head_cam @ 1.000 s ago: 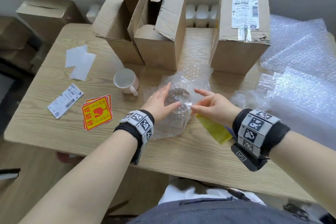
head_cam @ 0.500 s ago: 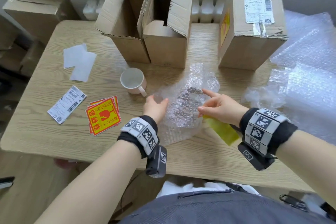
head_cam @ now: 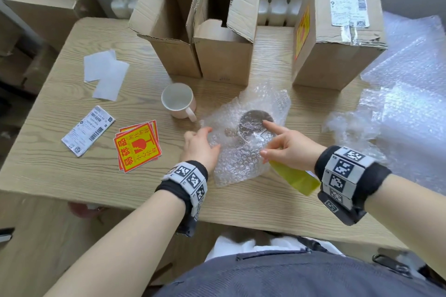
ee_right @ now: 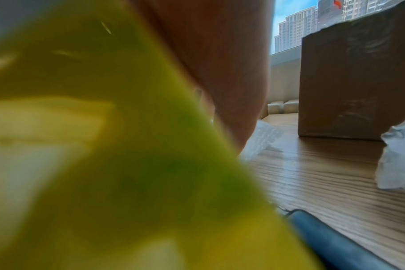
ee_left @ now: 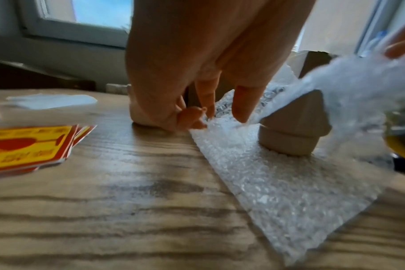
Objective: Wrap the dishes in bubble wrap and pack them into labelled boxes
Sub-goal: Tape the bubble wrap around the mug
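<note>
A round dish (head_cam: 255,120) lies under a sheet of bubble wrap (head_cam: 241,164) in the middle of the wooden table (head_cam: 72,176). In the left wrist view the dish (ee_left: 294,131) is beige, with wrap (ee_left: 278,191) draped over it. My left hand (head_cam: 202,140) is at the sheet's left edge, and its curled fingers (ee_left: 204,109) pinch that edge. My right hand (head_cam: 277,142) presses its straight index finger on the wrap over the dish while gripping a yellow-green object (head_cam: 294,176), which fills the right wrist view (ee_right: 104,146). A bare white mug (head_cam: 178,101) stands left of the wrap.
Two open cardboard boxes (head_cam: 169,38) (head_cam: 224,55) stand behind the wrap, and a sealed, labelled box (head_cam: 337,31) at the back right. Loose bubble wrap (head_cam: 398,103) is piled on the right. Red-yellow fragile stickers (head_cam: 137,147), a shipping label (head_cam: 88,130) and white papers (head_cam: 106,75) lie on the left.
My left hand has come off the wrapped dish and slid to the sheet's left edge. The wrap has loosened and spread. My right index finger now rests over the dish.
</note>
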Available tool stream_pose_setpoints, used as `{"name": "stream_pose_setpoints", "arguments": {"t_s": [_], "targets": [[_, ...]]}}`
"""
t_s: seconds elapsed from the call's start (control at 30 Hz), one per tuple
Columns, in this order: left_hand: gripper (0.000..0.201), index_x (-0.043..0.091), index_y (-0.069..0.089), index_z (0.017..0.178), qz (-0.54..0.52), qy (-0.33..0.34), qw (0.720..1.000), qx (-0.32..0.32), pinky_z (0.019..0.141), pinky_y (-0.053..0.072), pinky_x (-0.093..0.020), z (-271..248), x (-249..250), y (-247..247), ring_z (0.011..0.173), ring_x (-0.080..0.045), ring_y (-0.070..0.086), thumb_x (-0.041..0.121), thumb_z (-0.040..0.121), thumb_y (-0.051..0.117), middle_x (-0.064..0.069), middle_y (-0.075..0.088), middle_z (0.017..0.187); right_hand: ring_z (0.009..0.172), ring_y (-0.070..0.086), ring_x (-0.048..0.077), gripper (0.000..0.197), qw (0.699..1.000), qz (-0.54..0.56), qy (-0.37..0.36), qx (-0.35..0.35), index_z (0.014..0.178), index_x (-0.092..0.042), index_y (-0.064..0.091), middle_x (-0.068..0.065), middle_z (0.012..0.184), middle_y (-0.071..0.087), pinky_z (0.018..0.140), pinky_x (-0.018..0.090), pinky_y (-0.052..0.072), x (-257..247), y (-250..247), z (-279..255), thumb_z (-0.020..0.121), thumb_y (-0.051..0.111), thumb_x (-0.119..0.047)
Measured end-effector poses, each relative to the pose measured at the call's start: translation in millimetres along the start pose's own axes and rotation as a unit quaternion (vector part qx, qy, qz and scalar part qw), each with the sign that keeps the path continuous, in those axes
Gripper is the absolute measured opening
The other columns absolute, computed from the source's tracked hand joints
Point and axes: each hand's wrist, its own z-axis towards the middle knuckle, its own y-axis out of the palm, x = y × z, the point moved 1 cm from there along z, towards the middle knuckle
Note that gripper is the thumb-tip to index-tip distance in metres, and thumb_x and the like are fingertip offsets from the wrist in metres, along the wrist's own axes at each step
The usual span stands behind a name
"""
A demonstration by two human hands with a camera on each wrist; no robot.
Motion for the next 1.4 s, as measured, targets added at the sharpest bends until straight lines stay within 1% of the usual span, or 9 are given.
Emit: {"name": "stream_pose_setpoints", "arguments": {"t_s": [0.1,0.2,0.4,0.57,0.7,0.87,1.1,1.23,1.4], "targets": [[0.048,0.025,0.046,0.137,-0.016,0.124,0.99,0.067,0.106,0.028,-0.03,-6.3,11.4,-1.8,0.128,-0.021,0.036,0.03,0.09,0.059,-0.003,0.037,0.137,0.135,0.032,0.003,0.021,1.0,0.009,-0.005,0.007,0.079,-0.02,0.075,-0.016,0.156,0.012,0.099,0.019,0.03,0.2,1.5,0.9,0.088,0.062,-0.034],[0.06,0.033,0.032,0.146,0.016,0.208,0.978,-0.023,0.114,0.018,-0.036,-3.9,23.4,1.9,0.14,-0.017,0.023,0.036,0.091,0.057,0.005,0.026,0.153,0.135,0.032,0.002,0.02,0.999,0.035,-0.013,0.027,0.079,-0.02,0.075,-0.018,0.156,0.011,0.102,0.023,0.032,0.7,3.0,0.6,0.088,0.063,-0.032],[0.073,0.027,0.012,0.151,0.047,0.202,0.968,-0.143,0.116,0.021,-0.036,10.4,30.2,5.3,0.142,-0.016,0.023,0.039,0.093,0.054,0.0,0.023,0.156,0.129,0.032,-0.005,0.019,0.998,0.039,-0.025,0.049,0.083,-0.017,0.076,-0.021,0.156,0.007,0.097,0.019,0.029,4.8,2.6,-2.1,0.087,0.064,-0.031],[0.059,0.018,0.034,0.146,0.069,0.21,0.968,-0.12,0.109,0.027,-0.029,19.9,27.8,-1.2,0.132,-0.019,0.038,0.016,0.092,0.058,-0.007,0.038,0.146,0.135,0.027,-0.002,0.021,0.998,0.039,-0.021,0.032,0.083,-0.015,0.076,-0.018,0.157,0.006,0.103,0.021,0.028,5.1,3.9,0.4,0.088,0.064,-0.031],[0.028,0.008,0.061,0.117,0.057,0.202,0.975,-0.068,0.093,0.038,-0.031,26.9,32.4,-1.0,0.11,-0.026,0.052,0.017,0.09,0.059,-0.01,0.054,0.119,0.137,0.027,0.0,0.021,0.998,0.044,-0.015,0.034,0.082,-0.016,0.076,-0.017,0.157,0.007,0.104,0.022,0.027,5.2,4.3,2.2,0.087,0.064,-0.032],[0.03,0.009,0.049,0.118,0.007,0.181,0.978,-0.1,0.087,0.04,-0.028,29.5,35.8,2.2,0.099,-0.019,0.052,0.004,0.089,0.052,-0.006,0.056,0.114,0.139,0.022,0.0,0.02,0.998,0.056,-0.011,0.037,0.082,-0.016,0.076,-0.017,0.157,0.009,0.108,0.024,0.025,5.0,5.8,2.8,0.087,0.064,-0.031],[0.023,0.012,0.057,0.11,0.016,0.151,0.977,-0.151,0.078,0.036,-0.029,38.7,29.9,4.7,0.095,-0.023,0.048,0.012,0.087,0.051,-0.005,0.054,0.096,0.139,0.019,-0.002,0.018,0.997,0.066,-0.009,0.042,0.08,-0.016,0.076,-0.017,0.156,0.012,0.108,0.021,0.022,3.6,7.1,3.3,0.087,0.064,-0.029],[0.031,0.03,0.059,0.12,0.024,0.059,0.985,-0.162,0.111,0.021,-0.043,31.9,21.2,4.0,0.134,-0.028,0.021,0.033,0.09,0.051,-0.011,0.038,0.14,0.139,0.019,-0.002,0.019,0.997,0.069,-0.009,0.04,0.081,-0.016,0.076,-0.017,0.156,0.012,0.11,0.023,0.023,3.4,8.6,2.9,0.087,0.064,-0.028],[0.048,0.024,0.046,0.136,-0.128,-0.051,0.983,-0.125,0.117,0.013,-0.046,24.5,22.9,-0.9,0.144,-0.031,0.008,0.029,0.089,0.054,-0.01,0.007,0.157,0.14,0.021,0.0,0.019,0.997,0.069,0.0,0.042,0.08,-0.017,0.076,-0.017,0.156,0.013,0.113,0.03,0.025,2.7,8.6,3.5,0.088,0.064,-0.029]]}}
